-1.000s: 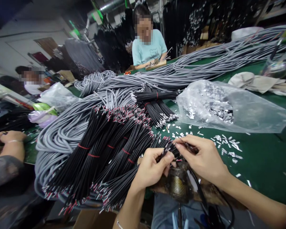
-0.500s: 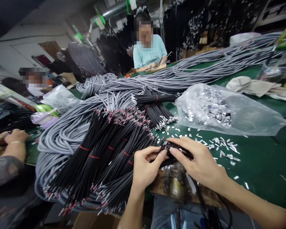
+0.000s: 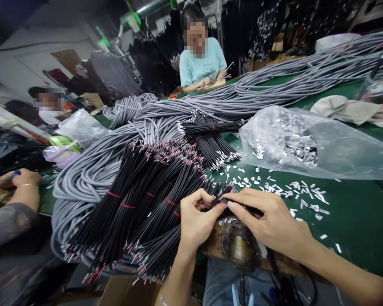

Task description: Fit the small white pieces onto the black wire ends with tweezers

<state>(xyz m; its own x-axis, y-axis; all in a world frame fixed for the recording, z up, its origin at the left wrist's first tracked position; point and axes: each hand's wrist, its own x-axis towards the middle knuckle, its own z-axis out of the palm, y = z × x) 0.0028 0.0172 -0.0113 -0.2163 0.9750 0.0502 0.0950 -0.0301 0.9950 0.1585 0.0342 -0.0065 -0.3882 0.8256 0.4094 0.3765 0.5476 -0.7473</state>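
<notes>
At far left we see a co-worker's hands (image 3: 27,187), then looped grey cables (image 3: 79,180) lying beside and behind our black bundles (image 3: 116,221). Several bundles already wear red bands (image 3: 127,205), so that much looks done to us. Next, our left hand (image 3: 196,219) pinches some dark wires (image 3: 216,199) between thumb and fingers, near the front of the counter (image 3: 360,208); beyond, crossed bundles with white ends (image 3: 215,146) are banded too. Our right hand (image 3: 270,219) meets it, thumb and fingertips closed on the same wires, which we judge unfinished. Rightward, silvery scraps (image 3: 315,208) lie loose, others gathered in the clear bag (image 3: 344,151). How many wires are left, we cannot tell.
</notes>
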